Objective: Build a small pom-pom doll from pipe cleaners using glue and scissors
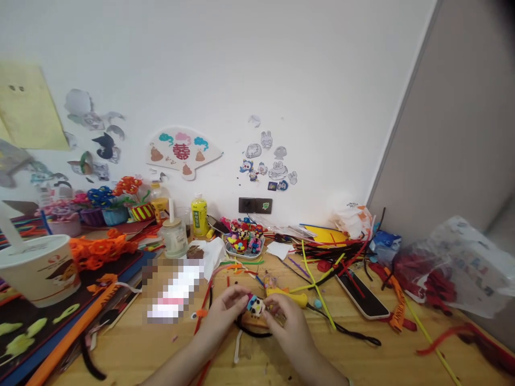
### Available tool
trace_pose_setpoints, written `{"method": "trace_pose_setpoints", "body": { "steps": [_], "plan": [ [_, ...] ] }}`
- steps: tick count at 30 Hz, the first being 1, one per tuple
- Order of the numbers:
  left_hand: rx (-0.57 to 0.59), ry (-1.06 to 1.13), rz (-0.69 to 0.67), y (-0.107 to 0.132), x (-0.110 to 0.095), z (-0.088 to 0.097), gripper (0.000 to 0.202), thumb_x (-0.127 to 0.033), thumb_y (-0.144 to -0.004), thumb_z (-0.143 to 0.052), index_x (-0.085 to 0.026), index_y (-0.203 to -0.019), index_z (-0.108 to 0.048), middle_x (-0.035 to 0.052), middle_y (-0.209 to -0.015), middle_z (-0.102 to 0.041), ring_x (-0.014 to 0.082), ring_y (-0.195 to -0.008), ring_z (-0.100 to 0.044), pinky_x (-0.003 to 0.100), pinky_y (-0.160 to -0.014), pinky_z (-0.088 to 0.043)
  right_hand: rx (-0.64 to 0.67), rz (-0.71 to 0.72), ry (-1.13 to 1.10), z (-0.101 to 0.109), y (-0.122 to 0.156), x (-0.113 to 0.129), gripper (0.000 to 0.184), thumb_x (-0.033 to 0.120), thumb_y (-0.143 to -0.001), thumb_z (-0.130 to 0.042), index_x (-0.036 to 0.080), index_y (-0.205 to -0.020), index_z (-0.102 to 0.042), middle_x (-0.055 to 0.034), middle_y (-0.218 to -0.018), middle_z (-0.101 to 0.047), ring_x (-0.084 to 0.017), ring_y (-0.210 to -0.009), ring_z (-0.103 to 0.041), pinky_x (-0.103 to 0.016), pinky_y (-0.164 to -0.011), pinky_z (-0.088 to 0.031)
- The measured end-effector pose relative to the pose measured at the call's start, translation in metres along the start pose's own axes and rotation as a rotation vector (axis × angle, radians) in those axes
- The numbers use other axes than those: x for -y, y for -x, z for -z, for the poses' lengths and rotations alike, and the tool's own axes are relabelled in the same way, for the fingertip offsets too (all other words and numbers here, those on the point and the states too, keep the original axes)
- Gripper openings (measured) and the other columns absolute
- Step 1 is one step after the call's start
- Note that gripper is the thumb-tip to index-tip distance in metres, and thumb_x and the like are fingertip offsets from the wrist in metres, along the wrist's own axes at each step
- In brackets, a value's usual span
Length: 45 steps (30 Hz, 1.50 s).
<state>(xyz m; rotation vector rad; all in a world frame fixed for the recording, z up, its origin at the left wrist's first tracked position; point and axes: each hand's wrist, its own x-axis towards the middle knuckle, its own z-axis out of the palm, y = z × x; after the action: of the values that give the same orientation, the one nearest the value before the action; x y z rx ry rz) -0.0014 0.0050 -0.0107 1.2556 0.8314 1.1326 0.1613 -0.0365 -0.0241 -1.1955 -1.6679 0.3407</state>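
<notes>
A small doll head (256,305) with a pale face, dark eyes and coloured bits on top is held between my two hands above the wooden table. My left hand (228,308) pinches its left side with thumb and fingertips. From the other side, the fingers of my right hand (285,317) close on it. Just behind lies a yellow glue gun (287,296), its dark cord running right. A black pipe cleaner (255,333) curves below my hands. Several finished-looking colourful figures stand in a small dish (262,254) farther back.
Loose pipe cleaners pile up (322,252) at the back right, near a phone (364,295) and a clear plastic bag (462,268). At left stand a paper cup (44,271), a glass jar (174,239), a yellow bottle (199,215) and potted pipe-cleaner flowers (115,214).
</notes>
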Motion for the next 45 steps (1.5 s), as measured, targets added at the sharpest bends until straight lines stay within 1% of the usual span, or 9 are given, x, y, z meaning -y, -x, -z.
{"method": "trace_pose_setpoints", "body": {
  "steps": [3, 7, 11, 14, 17, 24, 33, 40, 45],
  "plan": [
    [-0.041, 0.021, 0.003, 0.003, -0.002, -0.003, 0.026, -0.037, -0.062, -0.072, -0.017, -0.075, -0.063, 0.0006, -0.073, -0.063, 0.0153, -0.070, -0.056, 0.024, -0.064, -0.043, -0.014, -0.029, -0.052, -0.001, 0.000, -0.002, 0.015, 0.012, -0.070, -0.057, 0.018, -0.084, -0.060, -0.0031, -0.079, -0.065, -0.016, -0.070, -0.060, -0.025, -0.065, -0.047],
    [-0.036, 0.038, 0.002, 0.005, -0.001, -0.005, 0.028, -0.038, -0.057, -0.075, -0.017, -0.074, -0.064, -0.0003, -0.071, -0.062, 0.0158, -0.071, -0.057, 0.024, -0.065, -0.044, -0.009, -0.038, -0.118, -0.001, 0.001, -0.002, 0.017, 0.010, -0.070, -0.056, 0.018, -0.084, -0.060, -0.0041, -0.082, -0.065, -0.017, -0.075, -0.061, -0.025, -0.067, -0.049],
    [0.047, 0.124, 0.113, 0.006, 0.004, -0.007, 0.035, -0.039, -0.059, -0.074, -0.017, -0.084, -0.064, 0.0017, -0.077, -0.066, 0.0168, -0.069, -0.060, 0.028, -0.066, -0.048, -0.006, -0.030, -0.190, 0.003, 0.002, -0.001, 0.016, 0.011, -0.073, -0.054, 0.018, -0.086, -0.060, -0.0048, -0.083, -0.065, -0.017, -0.078, -0.061, -0.025, -0.068, -0.050],
    [0.139, 0.199, 0.187, 0.008, 0.008, -0.010, 0.035, -0.040, -0.061, -0.072, -0.016, -0.085, -0.062, 0.0008, -0.068, -0.066, 0.0154, -0.059, -0.061, 0.029, -0.061, -0.049, 0.003, -0.020, -0.214, 0.007, 0.003, 0.001, 0.016, 0.012, -0.074, -0.054, 0.019, -0.087, -0.061, -0.0050, -0.084, -0.065, -0.017, -0.078, -0.061, -0.026, -0.069, -0.050],
    [0.180, 0.235, 0.198, 0.011, 0.008, -0.011, 0.034, -0.040, -0.063, -0.072, -0.016, -0.085, -0.061, 0.0005, -0.066, -0.066, 0.0143, -0.056, -0.061, 0.026, -0.056, -0.049, 0.020, -0.029, -0.246, 0.010, 0.004, 0.003, 0.015, 0.013, -0.076, -0.053, 0.019, -0.088, -0.061, -0.0053, -0.085, -0.064, -0.017, -0.080, -0.061, -0.027, -0.070, -0.051],
    [0.202, 0.239, 0.197, 0.013, 0.004, -0.012, 0.030, -0.039, -0.065, -0.070, -0.016, -0.084, -0.063, 0.0010, -0.067, -0.067, 0.0126, -0.057, -0.063, 0.023, -0.056, -0.050, 0.056, -0.015, -0.320, 0.014, 0.003, 0.006, 0.012, 0.018, -0.079, -0.054, 0.020, -0.089, -0.061, -0.0057, -0.086, -0.064, -0.017, -0.082, -0.061, -0.028, -0.071, -0.051],
    [0.198, 0.272, 0.213, 0.015, -0.001, -0.012, 0.028, -0.038, -0.063, -0.072, -0.017, -0.080, -0.065, 0.0005, -0.066, -0.066, 0.0130, -0.056, -0.063, 0.023, -0.056, -0.051, 0.067, 0.104, -0.242, 0.022, -0.002, 0.012, 0.013, 0.020, -0.081, -0.054, 0.023, -0.091, -0.061, -0.0040, -0.087, -0.066, -0.017, -0.082, -0.061, -0.029, -0.074, -0.048],
    [0.183, 0.271, 0.218, 0.016, -0.004, -0.013, 0.029, -0.040, -0.062, -0.072, -0.018, -0.079, -0.066, -0.0003, -0.066, -0.066, 0.0123, -0.055, -0.063, 0.023, -0.056, -0.050, 0.061, 0.123, -0.228, 0.024, -0.002, 0.015, 0.018, 0.014, -0.080, -0.054, 0.024, -0.093, -0.060, -0.0023, -0.088, -0.065, -0.015, -0.084, -0.059, -0.027, -0.076, -0.046],
    [0.204, 0.266, 0.209, 0.016, -0.004, -0.012, 0.027, -0.039, -0.064, -0.071, -0.018, -0.081, -0.065, 0.0007, -0.069, -0.067, 0.0137, -0.059, -0.063, 0.024, -0.058, -0.051, 0.065, 0.120, -0.200, 0.024, -0.001, 0.015, 0.016, 0.014, -0.079, -0.055, 0.024, -0.089, -0.061, -0.0018, -0.087, -0.065, -0.015, -0.083, -0.059, -0.026, -0.074, -0.046]
  ]
}}
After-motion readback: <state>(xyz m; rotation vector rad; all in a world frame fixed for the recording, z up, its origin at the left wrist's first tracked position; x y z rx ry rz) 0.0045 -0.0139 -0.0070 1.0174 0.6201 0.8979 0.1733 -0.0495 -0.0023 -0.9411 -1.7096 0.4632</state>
